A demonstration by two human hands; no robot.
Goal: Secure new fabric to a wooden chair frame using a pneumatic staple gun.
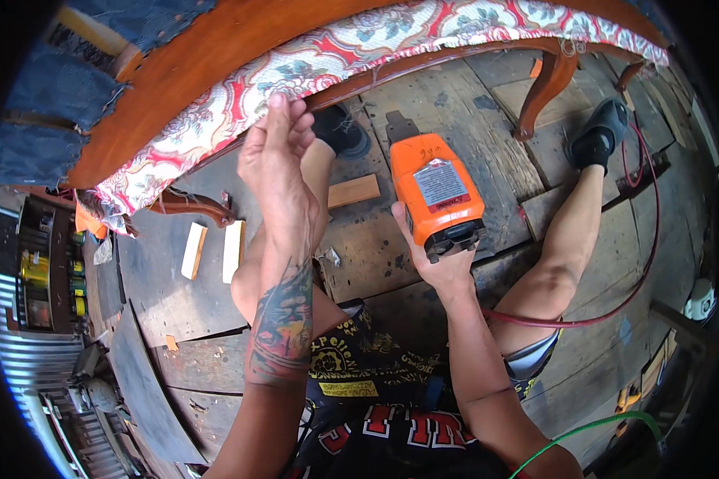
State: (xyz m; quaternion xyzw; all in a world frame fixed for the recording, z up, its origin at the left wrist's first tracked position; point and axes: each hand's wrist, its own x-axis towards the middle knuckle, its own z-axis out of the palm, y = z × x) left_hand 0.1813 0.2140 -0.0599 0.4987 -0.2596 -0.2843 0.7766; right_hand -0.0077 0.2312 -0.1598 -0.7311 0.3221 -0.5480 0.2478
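Fabric lines the wooden frame. Left hand is at the frame's near edge; whether it pinches fabric is unclear. Right hand clamps the orange air tool, nearer the wearer than the frame. Keep fabric taut, left hand clear of the nose.

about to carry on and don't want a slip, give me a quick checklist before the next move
1. Orange staple gun gripped: ok, in the right hand.
2. Left hand at the floral fabric: ok at its lower edge; firmness of hold, cannot tell.
3. Gun's nose apart from left hand: ok.
4. Finger off trigger: cannot tell, hidden.
5. Red hose attached to gun: cannot tell.
6. Fabric edge tidy: not ok, loose threads show.
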